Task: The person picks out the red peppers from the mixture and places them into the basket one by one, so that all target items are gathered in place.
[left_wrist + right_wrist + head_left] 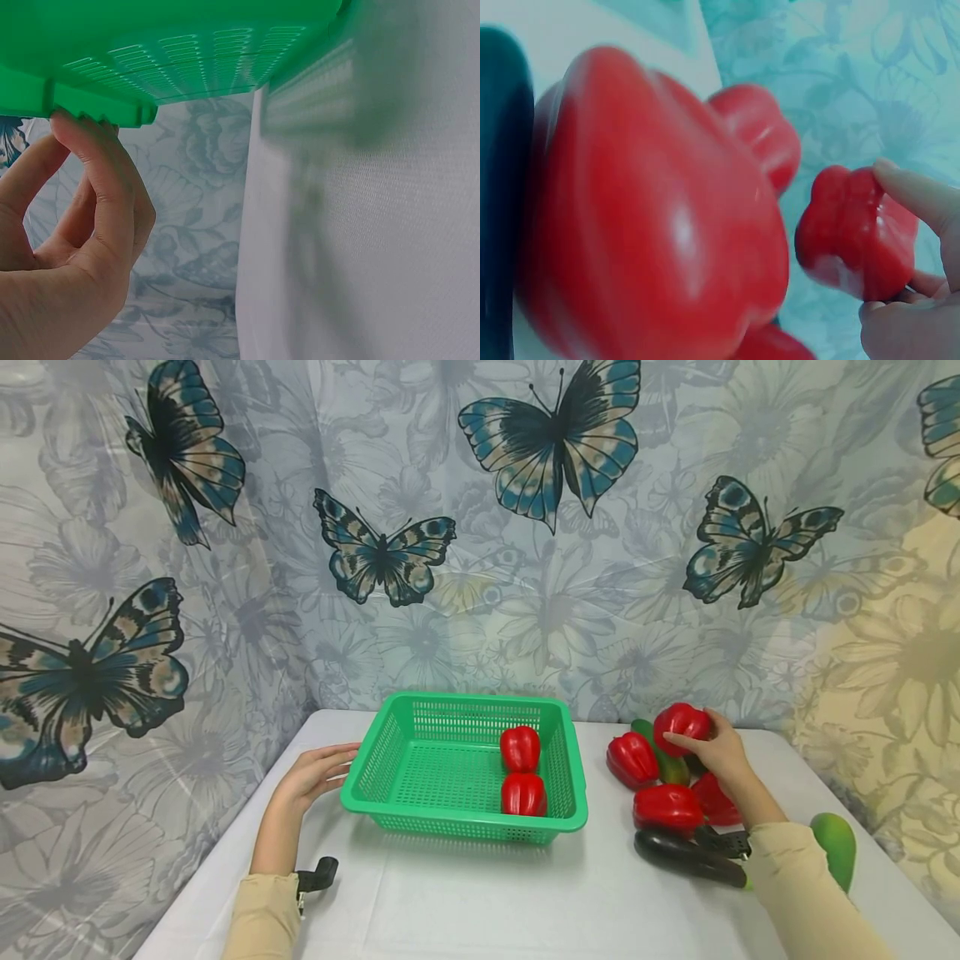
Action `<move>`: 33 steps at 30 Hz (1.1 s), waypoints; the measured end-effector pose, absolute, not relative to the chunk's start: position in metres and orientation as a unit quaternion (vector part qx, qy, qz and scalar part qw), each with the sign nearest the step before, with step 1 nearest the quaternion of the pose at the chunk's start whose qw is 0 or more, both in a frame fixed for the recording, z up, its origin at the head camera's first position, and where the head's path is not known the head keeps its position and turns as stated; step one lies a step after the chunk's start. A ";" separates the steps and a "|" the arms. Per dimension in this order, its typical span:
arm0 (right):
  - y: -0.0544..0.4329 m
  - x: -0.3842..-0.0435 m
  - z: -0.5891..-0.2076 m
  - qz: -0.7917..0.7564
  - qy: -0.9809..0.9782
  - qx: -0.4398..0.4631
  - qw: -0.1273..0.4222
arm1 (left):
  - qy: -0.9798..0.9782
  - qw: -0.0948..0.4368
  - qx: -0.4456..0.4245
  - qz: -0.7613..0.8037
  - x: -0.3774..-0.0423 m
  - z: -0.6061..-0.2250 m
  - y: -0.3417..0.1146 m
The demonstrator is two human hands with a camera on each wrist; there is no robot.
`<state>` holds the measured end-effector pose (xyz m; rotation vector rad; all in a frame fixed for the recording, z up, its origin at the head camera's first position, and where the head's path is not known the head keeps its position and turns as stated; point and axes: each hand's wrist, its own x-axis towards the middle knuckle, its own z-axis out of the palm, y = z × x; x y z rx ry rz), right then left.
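Observation:
My right hand (722,748) grips a red bell pepper (679,727) between thumb and fingers, over the pile of vegetables at the right. The right wrist view shows this pepper (855,232) held by its sides, with a larger pepper (667,217) close to the camera. My left hand (315,772) is at the left side of a green plastic basket (461,818), its fingertips at the rim. From the left wrist, the bent fingers (105,172) meet the basket's edge (105,109). Two red bell peppers, one behind (520,748) the other (523,795), lie along the basket's right side.
Around the right hand lie more red bell peppers (667,808), one (632,759) farther left, and a green vegetable (671,767) partly covered. A dark eggplant (686,857) lies in front; a green mango-like item (835,847) is by the right sleeve. Butterfly-patterned cloth (480,635) hangs behind the white table (450,893).

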<state>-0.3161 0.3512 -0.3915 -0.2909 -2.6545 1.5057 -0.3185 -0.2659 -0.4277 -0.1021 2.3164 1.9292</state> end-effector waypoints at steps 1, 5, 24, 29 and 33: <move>0.349 -0.317 -0.391 0.495 -0.863 -0.092 0.038 | 0.767 0.062 -0.034 0.638 -0.318 -0.428 -0.266; 0.338 -0.320 -0.387 0.509 -0.856 -0.077 0.040 | 0.766 0.062 -0.033 0.639 -0.318 -0.428 -0.266; 0.271 -0.331 -0.367 0.582 -0.812 -0.038 0.026 | 0.764 0.058 -0.036 0.641 -0.319 -0.429 -0.266; 0.260 -0.336 -0.367 0.577 -0.816 -0.030 0.024 | 0.764 0.061 -0.038 0.641 -0.320 -0.429 -0.266; 0.252 -0.340 -0.368 0.583 -0.812 -0.015 0.027 | 0.763 0.061 -0.036 0.642 -0.320 -0.429 -0.266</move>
